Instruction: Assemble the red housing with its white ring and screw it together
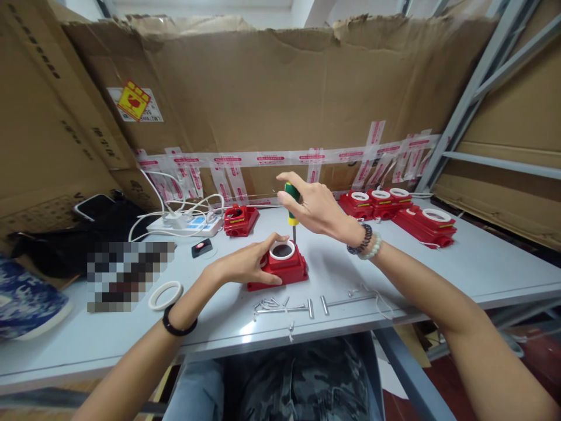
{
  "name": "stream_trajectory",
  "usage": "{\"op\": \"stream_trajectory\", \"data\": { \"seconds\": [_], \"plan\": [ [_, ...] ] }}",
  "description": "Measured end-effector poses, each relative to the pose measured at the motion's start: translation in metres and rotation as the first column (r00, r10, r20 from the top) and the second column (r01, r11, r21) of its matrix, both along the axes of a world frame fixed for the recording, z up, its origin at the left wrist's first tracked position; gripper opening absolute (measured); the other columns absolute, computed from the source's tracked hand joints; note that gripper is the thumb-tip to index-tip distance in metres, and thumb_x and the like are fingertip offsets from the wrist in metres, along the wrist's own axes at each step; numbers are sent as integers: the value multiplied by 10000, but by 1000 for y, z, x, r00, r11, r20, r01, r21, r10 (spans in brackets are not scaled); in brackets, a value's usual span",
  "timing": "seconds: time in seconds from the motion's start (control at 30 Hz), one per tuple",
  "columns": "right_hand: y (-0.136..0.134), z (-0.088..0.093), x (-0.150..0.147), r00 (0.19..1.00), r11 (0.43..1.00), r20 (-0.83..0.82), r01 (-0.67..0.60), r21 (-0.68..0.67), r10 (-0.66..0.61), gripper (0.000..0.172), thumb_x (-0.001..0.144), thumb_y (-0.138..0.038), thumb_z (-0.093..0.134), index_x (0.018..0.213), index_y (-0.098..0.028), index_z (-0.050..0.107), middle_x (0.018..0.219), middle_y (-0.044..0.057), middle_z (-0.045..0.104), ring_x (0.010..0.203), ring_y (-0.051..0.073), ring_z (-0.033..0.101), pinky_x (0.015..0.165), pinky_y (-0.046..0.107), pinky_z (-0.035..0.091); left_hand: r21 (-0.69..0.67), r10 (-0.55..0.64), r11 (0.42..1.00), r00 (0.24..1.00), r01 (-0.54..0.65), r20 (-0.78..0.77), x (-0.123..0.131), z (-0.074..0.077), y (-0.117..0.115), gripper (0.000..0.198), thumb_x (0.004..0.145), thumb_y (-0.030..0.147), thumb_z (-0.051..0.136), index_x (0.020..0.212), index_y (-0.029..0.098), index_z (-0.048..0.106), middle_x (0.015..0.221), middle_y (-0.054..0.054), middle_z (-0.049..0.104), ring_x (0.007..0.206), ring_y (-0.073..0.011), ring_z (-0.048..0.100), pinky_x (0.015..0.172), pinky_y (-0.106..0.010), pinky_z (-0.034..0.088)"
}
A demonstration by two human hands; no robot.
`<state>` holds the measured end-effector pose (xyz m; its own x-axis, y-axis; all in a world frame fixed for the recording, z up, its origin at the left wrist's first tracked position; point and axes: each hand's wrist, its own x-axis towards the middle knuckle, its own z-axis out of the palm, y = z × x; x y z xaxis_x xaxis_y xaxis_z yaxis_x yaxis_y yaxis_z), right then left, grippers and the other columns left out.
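Observation:
A red housing with a white ring rests on the table in front of me. My left hand grips its left side, thumb along the front and fingers over the top. My right hand is wrapped round the green and yellow handle of a screwdriver, held upright. The screwdriver's shaft points down at the housing's back edge, just right of the ring; whether its tip sits in a screw is too small to tell. Several loose screws and two metal T-shaped tools lie in front of the housing.
Red housings stand at the back right, another at the back left. A loose white ring lies near my left wrist. Behind it are a power strip with white cables and a small black item. Cardboard walls the back.

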<state>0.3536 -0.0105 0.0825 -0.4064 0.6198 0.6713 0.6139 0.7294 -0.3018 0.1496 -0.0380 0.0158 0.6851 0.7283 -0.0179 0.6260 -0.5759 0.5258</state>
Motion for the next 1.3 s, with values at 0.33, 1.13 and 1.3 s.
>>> {"op": "stream_trajectory", "data": {
  "seconds": [0.33,1.13,1.3],
  "plan": [
    [-4,13,1,942,957,173,277,90,-289,362,886,-483,485,1026,-176,618,629,33,570,603,170,497,607,281,315,6,10,1000,1000,-10,-12,0,0,0,812,723,493,701,1372,266,270,1480,-103,395,1226,-307,517,998,-384,416],
    [0,13,-2,987,996,153,-33,-81,46,309,921,-364,429,1144,-189,552,812,31,642,673,148,526,642,266,335,12,11,1000,1000,-10,-5,-1,-2,1,807,718,496,708,1362,265,280,1491,-91,381,1276,-308,474,1010,-375,410],
    [4,9,-2,964,973,135,225,45,-229,337,895,-474,472,923,-165,604,651,31,582,598,162,490,601,283,316,26,8,1000,1000,-7,-9,0,-2,1,802,717,481,713,1359,264,283,1487,-92,385,1278,-299,472,1022,-376,402]
  ]
}}
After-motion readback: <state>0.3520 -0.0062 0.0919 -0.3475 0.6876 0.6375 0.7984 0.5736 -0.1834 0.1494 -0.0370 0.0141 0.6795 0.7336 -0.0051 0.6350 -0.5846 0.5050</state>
